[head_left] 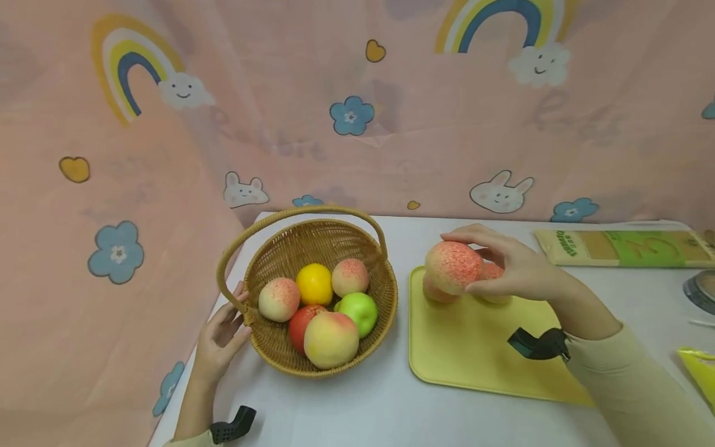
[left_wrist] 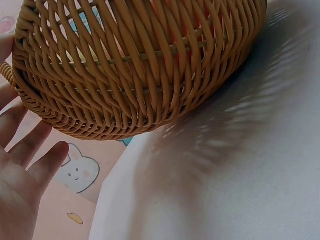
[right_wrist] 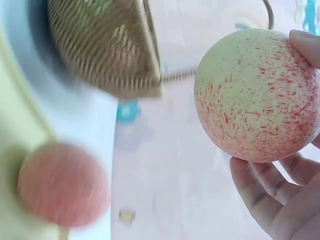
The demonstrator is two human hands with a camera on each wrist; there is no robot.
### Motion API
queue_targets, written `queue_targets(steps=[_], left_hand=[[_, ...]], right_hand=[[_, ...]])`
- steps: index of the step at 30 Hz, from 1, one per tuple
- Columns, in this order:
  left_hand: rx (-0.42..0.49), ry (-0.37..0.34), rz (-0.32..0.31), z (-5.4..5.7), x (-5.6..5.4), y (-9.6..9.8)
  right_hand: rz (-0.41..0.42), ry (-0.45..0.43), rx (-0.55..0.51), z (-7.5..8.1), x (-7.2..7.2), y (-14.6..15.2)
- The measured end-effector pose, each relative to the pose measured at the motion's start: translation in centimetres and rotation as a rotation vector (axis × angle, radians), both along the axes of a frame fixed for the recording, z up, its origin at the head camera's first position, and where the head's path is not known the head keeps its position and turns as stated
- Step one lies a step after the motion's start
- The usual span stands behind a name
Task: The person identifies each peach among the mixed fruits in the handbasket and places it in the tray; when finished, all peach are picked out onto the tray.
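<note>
Peach (head_left: 454,267), right of the head frame's centre, is gripped by the right hand (head_left: 511,267). At lower left, the left hand (head_left: 218,341), loosely spread, touches the wicker basket (head_left: 301,241).

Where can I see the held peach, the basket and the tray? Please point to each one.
Held peach (head_left: 454,267): head view, on the middle of its red-speckled side.
Basket (head_left: 304,245): head view, on the bare inner far wall.
Tray (head_left: 475,355): head view, on its bare yellow surface.

Your white table (head_left: 335,410) is carrying: wicker basket (head_left: 321,239), left; yellow tray (head_left: 486,347), right; printed packet (head_left: 642,247), far right; dark round item (head_left: 701,290), right edge; yellow item (head_left: 702,374), near right.
</note>
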State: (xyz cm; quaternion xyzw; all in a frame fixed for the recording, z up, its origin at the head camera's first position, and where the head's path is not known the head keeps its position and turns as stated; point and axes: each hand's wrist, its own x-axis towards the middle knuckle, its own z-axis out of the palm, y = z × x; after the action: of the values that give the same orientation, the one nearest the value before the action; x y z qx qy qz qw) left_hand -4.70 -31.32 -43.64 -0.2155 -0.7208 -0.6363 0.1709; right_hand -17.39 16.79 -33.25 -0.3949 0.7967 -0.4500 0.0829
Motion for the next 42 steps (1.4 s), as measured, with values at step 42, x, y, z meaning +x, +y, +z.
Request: queue_targets(steps=[42], left_hand=[[0.014, 0.056, -0.009, 0.2, 0.2, 0.3]], right_hand=[[-0.516, -0.425, 0.242, -10.5, -0.5, 15.6]])
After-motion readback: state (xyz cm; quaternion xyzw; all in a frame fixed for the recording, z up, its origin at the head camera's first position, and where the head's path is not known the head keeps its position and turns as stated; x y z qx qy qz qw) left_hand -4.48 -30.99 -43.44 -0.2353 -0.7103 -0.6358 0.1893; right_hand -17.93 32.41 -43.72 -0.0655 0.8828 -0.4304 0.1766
